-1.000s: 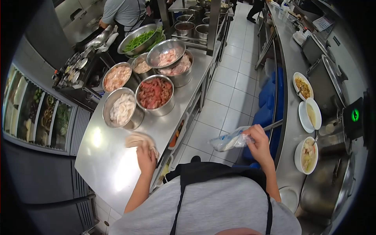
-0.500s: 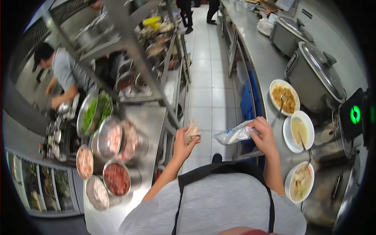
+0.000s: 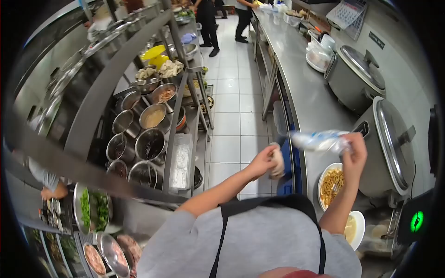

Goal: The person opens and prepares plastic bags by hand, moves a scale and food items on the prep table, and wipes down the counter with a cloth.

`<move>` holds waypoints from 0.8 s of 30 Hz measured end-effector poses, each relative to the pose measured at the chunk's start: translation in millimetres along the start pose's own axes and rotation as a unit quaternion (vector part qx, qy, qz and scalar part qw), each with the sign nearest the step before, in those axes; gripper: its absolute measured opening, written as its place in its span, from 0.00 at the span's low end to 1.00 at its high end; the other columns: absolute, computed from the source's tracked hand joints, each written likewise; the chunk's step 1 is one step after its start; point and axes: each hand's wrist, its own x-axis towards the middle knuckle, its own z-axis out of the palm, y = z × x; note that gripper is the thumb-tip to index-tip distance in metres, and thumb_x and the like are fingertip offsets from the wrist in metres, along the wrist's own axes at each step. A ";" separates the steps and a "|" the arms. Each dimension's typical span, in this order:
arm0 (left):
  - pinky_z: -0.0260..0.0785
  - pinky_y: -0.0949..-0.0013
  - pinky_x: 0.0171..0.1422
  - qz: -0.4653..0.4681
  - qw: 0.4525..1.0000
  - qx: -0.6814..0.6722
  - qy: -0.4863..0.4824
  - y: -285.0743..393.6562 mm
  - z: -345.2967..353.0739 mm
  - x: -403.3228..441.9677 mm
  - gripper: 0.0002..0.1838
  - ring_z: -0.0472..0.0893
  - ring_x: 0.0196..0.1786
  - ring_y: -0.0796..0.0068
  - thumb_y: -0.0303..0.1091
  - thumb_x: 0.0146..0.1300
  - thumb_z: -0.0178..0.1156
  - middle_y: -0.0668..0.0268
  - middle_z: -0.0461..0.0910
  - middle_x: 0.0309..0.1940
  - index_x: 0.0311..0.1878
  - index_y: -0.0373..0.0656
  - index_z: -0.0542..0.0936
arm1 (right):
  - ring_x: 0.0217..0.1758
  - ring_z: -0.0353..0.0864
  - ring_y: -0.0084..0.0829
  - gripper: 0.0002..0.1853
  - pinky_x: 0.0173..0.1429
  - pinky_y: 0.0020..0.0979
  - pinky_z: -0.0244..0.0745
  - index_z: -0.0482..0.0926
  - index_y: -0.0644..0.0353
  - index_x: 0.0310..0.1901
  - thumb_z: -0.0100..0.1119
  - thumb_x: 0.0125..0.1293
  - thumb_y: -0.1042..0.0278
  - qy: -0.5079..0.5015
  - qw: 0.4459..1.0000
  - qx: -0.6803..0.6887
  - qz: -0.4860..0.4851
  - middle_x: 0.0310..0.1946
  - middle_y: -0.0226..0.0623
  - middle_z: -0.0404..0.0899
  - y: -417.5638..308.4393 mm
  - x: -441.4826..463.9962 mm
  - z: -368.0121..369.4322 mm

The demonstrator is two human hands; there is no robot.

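Note:
My left hand (image 3: 262, 163) is closed on a crumpled beige cloth (image 3: 277, 162) above the aisle floor. In my right hand (image 3: 356, 146) is a clear plastic packet (image 3: 320, 140) with blue print and white contents, gripped at its right end. The packet hangs over the edge of the steel counter, slightly blurred. Below my right hand stands a white bowl (image 3: 320, 191) of brown noodles (image 3: 332, 186) with a utensil in it. My right forearm partly hides a second white bowl (image 3: 359, 230) holding pale liquid.
Lidded grey cookers (image 3: 394, 143) line the right counter (image 3: 296, 83). On the left, a steel rack (image 3: 160, 190) holds several metal pots (image 3: 150, 142) and a plastic container (image 3: 181, 162). Greens (image 3: 98, 211) and meat bowls (image 3: 111, 255) are lower left. People (image 3: 207, 23) stand along the tiled aisle (image 3: 227, 106).
My view has swung, showing more of the rack and cookers. Both hands have moved right, still holding the cloth and packet; the packet is now raised over the counter edge.

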 end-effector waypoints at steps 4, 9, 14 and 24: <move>0.64 0.68 0.58 0.061 0.985 -0.002 -0.158 32.7 12.9 114.2 0.37 0.69 0.56 0.68 0.21 0.55 0.54 0.58 0.63 0.56 0.68 0.43 0.51 | 0.39 0.70 0.32 0.15 0.47 0.26 0.63 0.74 0.69 0.34 0.44 0.41 0.85 0.084 0.993 -0.082 -0.028 0.32 0.38 0.70 20.1 54.1 12.2; 0.62 0.66 0.60 0.098 0.893 0.132 -0.419 70.6 30.8 222.2 0.41 0.65 0.61 0.59 0.33 0.57 0.58 0.52 0.57 0.63 0.69 0.42 0.47 | 0.41 0.70 0.33 0.16 0.51 0.28 0.63 0.73 0.70 0.36 0.43 0.42 0.81 0.161 0.980 -0.112 -0.012 0.35 0.40 0.71 55.0 92.1 26.2; 0.65 0.66 0.56 0.000 0.852 0.269 -0.450 57.8 -54.8 300.3 0.42 0.71 0.55 0.61 0.44 0.57 0.60 0.52 0.62 0.61 0.68 0.40 0.49 | 0.41 0.68 0.29 0.13 0.51 0.25 0.61 0.72 0.69 0.36 0.44 0.47 0.80 0.103 0.985 -0.134 0.033 0.35 0.36 0.69 130.6 121.8 49.7; 0.67 0.62 0.53 -0.224 0.973 -0.047 -0.039 77.8 -297.3 440.7 0.29 0.71 0.55 0.69 0.57 0.63 0.48 0.64 0.68 0.55 0.61 0.50 0.63 | 0.36 0.71 0.37 0.11 0.43 0.30 0.66 0.76 0.65 0.31 0.51 0.41 0.80 -0.184 0.982 0.039 0.020 0.28 0.40 0.71 285.5 348.9 267.0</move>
